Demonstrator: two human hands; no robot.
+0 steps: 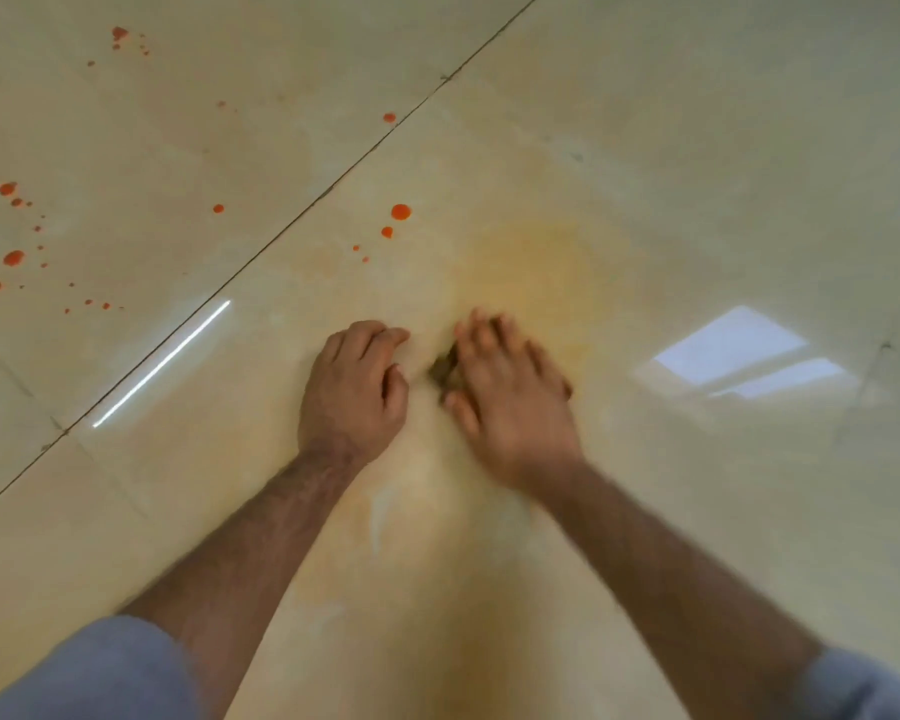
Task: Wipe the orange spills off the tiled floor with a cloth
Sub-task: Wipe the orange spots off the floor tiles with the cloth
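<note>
My right hand [510,392] presses flat on a small dark cloth [444,370], of which only a corner shows at the thumb side; the hand is blurred. My left hand [357,387] rests on the floor just left of the cloth, fingers curled, holding nothing. A pale orange smear [531,262] spreads on the tile beyond the hands. Bright orange drops [400,212] lie a little further out. More orange drops [14,258] dot the neighbouring tile at far left.
Glossy beige tiled floor [697,148] fills the view. A dark grout line [281,228] runs diagonally from lower left to upper right. Window and lamp reflections [739,350] shine on the tiles. Grey sleeves show at the bottom corners.
</note>
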